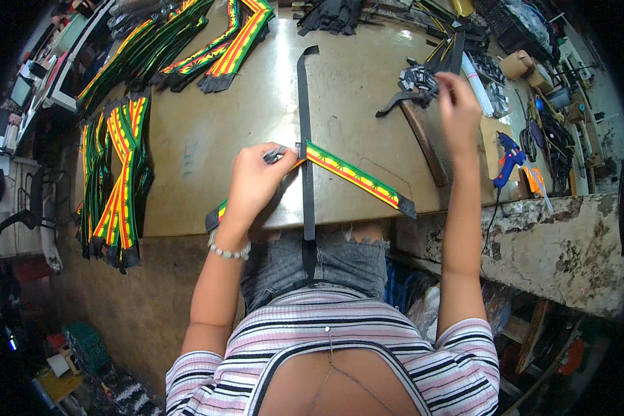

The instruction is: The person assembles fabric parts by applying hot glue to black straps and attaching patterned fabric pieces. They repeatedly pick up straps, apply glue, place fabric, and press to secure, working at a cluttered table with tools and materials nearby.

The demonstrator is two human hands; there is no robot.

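Note:
My left hand [256, 173] is closed at the middle of a green, yellow and red patterned strap [353, 175], where it meets a long black strap [305, 104]. Small dark grey pieces show between its fingers. The black strap runs from the far part of the table over the near edge to my lap. The patterned one slants down to both sides and has black ends. My right hand [460, 107] is raised beside a pile of small black and metallic pieces [416, 78]. Its fingers are curled together, and whatever they hold is too small to name.
A hammer [423, 142] with a wooden handle lies below the pile. A blue glue gun [510, 159] rests at the right, near an orange-handled tool [534, 182]. Bundles of patterned straps [121, 173] hang over the table's left edge. More black straps [331, 16] lie at the back.

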